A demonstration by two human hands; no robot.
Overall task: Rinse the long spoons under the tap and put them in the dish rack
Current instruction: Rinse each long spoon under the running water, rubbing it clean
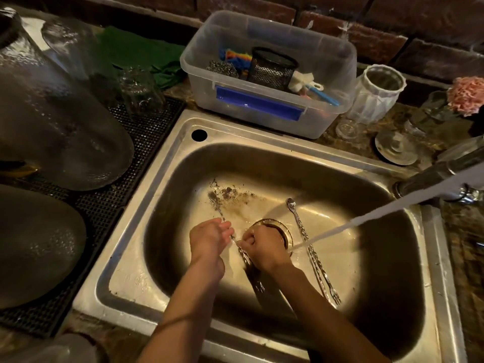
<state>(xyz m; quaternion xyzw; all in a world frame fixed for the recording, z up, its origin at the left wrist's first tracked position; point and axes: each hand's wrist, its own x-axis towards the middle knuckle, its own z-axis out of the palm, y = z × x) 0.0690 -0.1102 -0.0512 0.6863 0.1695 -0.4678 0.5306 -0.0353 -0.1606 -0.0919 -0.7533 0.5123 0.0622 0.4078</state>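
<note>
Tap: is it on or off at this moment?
On. A stream of water runs from the tap down into the sink, landing beside the right hand.

Over the steel sink point(167, 163), my left hand point(209, 238) and right hand point(262, 248) both grip one long spoon point(218, 206). Water from the tap point(442, 176) streams toward my right hand. More long spoons point(311, 250) lie beside the drain point(284, 227).

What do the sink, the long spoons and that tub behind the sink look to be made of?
Sink: brushed stainless steel, dull grey sheen. Long spoons: polished metal, bright glints on twisted stems. Tub: clear plastic, since its contents show through.
</note>
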